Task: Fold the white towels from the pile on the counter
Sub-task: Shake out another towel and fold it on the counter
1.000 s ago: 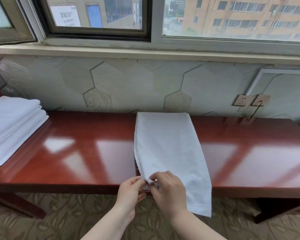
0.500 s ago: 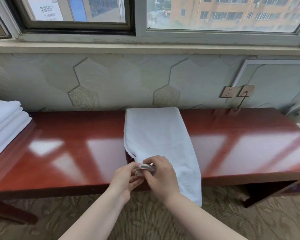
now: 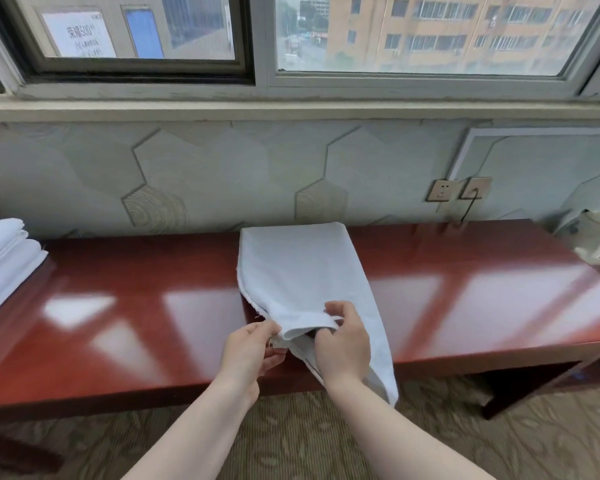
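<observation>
Low in the frame's center, the left hand and right hand both pinch the near corner of a white towel lying lengthwise across a red-brown counter. A pile of white towels sits at the left edge.

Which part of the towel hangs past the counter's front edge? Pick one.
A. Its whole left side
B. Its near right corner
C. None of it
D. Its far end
B: the towel lies lengthwise on the counter, with its near right corner drooping below the front edge.
</observation>
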`<state>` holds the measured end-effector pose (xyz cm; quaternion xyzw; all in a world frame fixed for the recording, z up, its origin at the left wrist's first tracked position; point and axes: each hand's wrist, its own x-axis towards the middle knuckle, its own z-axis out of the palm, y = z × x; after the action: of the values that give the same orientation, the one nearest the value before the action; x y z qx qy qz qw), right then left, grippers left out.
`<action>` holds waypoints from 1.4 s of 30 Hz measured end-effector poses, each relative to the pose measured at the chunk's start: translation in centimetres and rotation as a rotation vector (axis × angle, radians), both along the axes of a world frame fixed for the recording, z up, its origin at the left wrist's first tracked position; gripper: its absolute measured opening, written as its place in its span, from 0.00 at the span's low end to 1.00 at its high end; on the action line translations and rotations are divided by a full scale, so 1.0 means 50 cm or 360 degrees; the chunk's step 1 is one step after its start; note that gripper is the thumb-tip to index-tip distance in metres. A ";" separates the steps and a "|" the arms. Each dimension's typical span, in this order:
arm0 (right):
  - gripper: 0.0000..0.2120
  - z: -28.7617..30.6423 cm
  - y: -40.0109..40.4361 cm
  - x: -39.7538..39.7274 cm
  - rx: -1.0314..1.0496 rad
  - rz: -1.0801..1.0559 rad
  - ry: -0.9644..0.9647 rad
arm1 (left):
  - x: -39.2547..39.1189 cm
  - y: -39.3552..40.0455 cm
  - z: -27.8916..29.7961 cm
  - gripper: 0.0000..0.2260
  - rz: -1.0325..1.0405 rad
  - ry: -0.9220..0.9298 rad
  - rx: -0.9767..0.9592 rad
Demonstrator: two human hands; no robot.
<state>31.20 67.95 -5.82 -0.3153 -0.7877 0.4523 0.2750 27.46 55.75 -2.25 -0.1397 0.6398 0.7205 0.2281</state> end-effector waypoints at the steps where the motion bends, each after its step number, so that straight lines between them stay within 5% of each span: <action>1: 0.16 -0.006 -0.004 0.003 0.0364 0.0019 0.0092 | -0.003 0.000 0.005 0.05 0.0044 -0.0012 0.0050; 4: 0.26 -0.064 0.001 0.024 0.1120 0.0279 -0.0057 | -0.020 -0.004 0.024 0.05 0.0112 -0.0063 0.0201; 6: 0.34 -0.089 0.023 0.038 0.1105 0.0256 -0.0212 | -0.026 -0.011 0.030 0.03 0.0099 -0.0106 0.0242; 12: 0.17 -0.077 0.096 0.049 0.0841 -0.0213 -0.0132 | -0.040 -0.039 0.012 0.03 0.0266 -0.0258 0.0296; 17: 0.23 -0.115 0.090 0.070 0.1108 0.0022 -0.0347 | -0.031 -0.014 0.023 0.03 0.0172 -0.0318 0.0393; 23: 0.18 -0.143 0.146 0.133 0.0420 -0.0279 -0.1006 | -0.059 -0.036 0.030 0.03 0.0257 -0.0333 0.0398; 28: 0.14 -0.126 0.145 0.119 -0.0181 -0.0615 -0.0731 | -0.047 -0.052 -0.013 0.05 0.0370 -0.0477 0.0396; 37: 0.18 -0.086 0.153 0.120 0.0207 0.0288 -0.0649 | -0.040 -0.087 -0.095 0.11 0.0558 -0.0343 0.0126; 42: 0.13 -0.081 0.214 0.132 -0.0072 -0.0051 -0.0809 | -0.018 -0.120 -0.149 0.10 0.0315 -0.0261 -0.0178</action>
<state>37.81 78.67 -9.87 -0.4375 -0.8160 0.3717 0.0681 26.55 49.76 -9.70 -0.2730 0.6413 0.6888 0.1994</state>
